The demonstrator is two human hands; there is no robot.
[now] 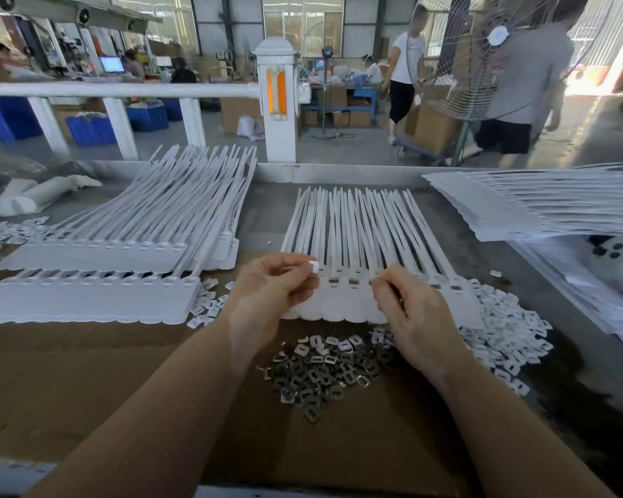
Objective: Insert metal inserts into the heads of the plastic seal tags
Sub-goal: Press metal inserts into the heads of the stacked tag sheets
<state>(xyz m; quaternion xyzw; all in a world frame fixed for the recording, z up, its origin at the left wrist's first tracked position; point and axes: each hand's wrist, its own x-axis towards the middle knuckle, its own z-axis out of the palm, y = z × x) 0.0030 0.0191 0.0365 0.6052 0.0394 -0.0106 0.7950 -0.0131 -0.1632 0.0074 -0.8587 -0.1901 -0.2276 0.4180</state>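
Both hands are over the strip of white plastic seal tags lying flat in the middle of the bench, straps fanned out away from the person. The left hand pinches a small white plastic cap between thumb and fingertips, right at the strip's leftmost head. The right hand has its fingers curled down onto a head further right; pretty sure it's pinching something tiny there, but I can't tell what. A couple of heads between the hands show a metal piece already in the slot. The pile of metal inserts sits on the cardboard sheet just below the strip, with a heap of white caps to its right. More tag strips are stacked on the left.
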